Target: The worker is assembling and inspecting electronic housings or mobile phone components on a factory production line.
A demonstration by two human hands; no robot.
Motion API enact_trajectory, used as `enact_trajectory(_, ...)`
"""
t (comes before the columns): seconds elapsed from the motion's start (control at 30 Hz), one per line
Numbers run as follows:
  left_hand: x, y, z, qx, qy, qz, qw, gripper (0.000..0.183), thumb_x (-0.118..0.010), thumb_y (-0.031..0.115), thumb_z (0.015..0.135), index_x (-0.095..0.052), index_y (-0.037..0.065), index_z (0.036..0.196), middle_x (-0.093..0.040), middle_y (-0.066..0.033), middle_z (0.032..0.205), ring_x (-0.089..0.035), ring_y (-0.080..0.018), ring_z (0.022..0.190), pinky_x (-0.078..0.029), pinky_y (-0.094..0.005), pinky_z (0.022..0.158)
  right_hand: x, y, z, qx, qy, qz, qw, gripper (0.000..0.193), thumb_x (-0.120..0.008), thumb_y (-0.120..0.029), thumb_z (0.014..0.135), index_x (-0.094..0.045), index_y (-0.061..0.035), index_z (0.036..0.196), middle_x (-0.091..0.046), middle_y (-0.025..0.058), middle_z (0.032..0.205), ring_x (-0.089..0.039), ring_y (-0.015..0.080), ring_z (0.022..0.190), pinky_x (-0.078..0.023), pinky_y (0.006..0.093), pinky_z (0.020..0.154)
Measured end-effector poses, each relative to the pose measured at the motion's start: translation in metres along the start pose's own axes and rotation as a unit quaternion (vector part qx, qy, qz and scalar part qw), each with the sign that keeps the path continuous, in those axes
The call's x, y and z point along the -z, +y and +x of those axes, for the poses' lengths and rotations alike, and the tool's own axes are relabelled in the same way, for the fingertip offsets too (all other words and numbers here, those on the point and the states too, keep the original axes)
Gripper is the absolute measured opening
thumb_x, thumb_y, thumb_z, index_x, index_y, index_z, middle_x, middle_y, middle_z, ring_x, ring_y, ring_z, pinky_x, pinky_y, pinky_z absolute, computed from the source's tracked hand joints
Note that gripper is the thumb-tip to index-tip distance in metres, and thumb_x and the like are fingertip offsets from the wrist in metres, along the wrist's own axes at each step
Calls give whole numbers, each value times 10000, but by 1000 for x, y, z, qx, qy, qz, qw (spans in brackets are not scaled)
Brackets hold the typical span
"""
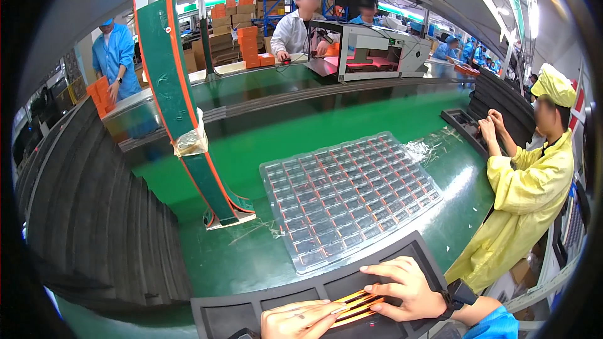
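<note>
Several thin orange-and-black strips (358,311) lie side by side between my two hands, over the black foam tray (286,294) at the near edge. The fingers of my left hand (298,320) are pressed together on the strips' left end. At their right end, my right hand (405,290) pinches them between thumb and fingers, its index finger stretched out above. What the strips belong to is hard to make out. Just beyond the foam tray lies a clear plastic tray (348,196) with many small compartments, dark and orange pieces showing in them.
A green post (173,81) with orange edges rises left of the clear tray. Dark foam trays (100,213) are stacked at the left. A person in yellow (531,182) works at the right, beside another black tray (463,122). Behind runs a conveyor with a boxy machine (377,53).
</note>
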State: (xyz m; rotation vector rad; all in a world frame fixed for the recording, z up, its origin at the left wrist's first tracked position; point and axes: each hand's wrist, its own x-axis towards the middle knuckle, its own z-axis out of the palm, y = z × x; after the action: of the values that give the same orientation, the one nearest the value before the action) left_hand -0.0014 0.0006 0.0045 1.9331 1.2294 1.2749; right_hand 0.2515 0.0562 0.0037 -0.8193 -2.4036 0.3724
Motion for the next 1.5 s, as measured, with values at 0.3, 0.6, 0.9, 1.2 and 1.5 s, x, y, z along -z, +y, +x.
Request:
enact_trajectory(0.3, 0, -1, -1, -12, -4, 13, 1000, 154, -743, 49, 842, -773, 48, 993, -758, -127, 985, -741, -265, 933, -592, -339, 819, 11, -11, 14, 54, -24, -138, 989, 341, -811, -372, 797, -722, -142, 1032, -657, 52, 1311, -654, 240, 1041, -450, 402, 906)
enact_trajectory(0.6, 4, -4, 1, -18, -32, -1, 999, 167, -723, 51, 855, -772, 43, 1014, -757, -131, 994, -737, -269, 953, -589, -336, 834, -4, -19, 19, -37, 74, 243, 966, 139, -738, 39, 857, -693, -33, 967, -758, 109, 985, -731, 229, 850, -556, 336, 763)
enact_trajectory(0.9, 7, -3, 1, -14, -52, 14, 998, 187, -725, 55, 850, -777, 65, 1030, -757, -131, 995, -738, -268, 952, -590, -342, 842, -2, -3, 0, -54, 98, 127, 986, 160, -808, 3, 797, -705, -37, 914, -760, 85, 883, -732, 216, 806, -552, 311, 712)
enact_trajectory(1.2, -1, -2, -2, -20, -16, 9, 1000, 173, -730, 48, 847, -777, 54, 1013, -759, -126, 990, -739, -263, 959, -590, -343, 843, -8, 7, 2, 30, 89, 123, 988, 198, -801, 19, 793, -705, -52, 951, -773, 71, 939, -726, 205, 840, -514, 309, 764)
enact_trajectory(1.5, 0, 0, -1, -26, -15, 8, 1000, 182, -739, 36, 836, -777, 63, 1012, -759, -124, 978, -742, -261, 944, -593, -338, 828, -13, 13, -17, 47, 75, 32, 996, 254, -858, -217, 765, -760, -157, 992, -686, 78, 1173, -644, 244, 1024, -483, 375, 863)
